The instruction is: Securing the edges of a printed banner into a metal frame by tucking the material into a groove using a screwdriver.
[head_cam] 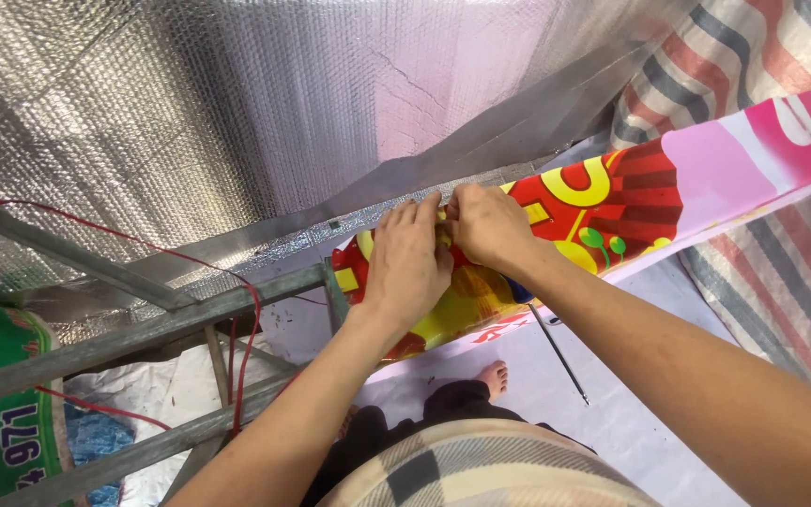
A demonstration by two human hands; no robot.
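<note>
At the picture's middle: left hand and right hand, side by side, fingers curled and pinching the top edge of a banner, red, yellow and pink, which runs up to the right. Behind: silver foil sheeting, blocking any view beyond. Left: grey metal frame with red wire looped over it; green sack below. Right: striped tarp. Underneath: white floor sheet, thin dark rod, one bare foot.
</note>
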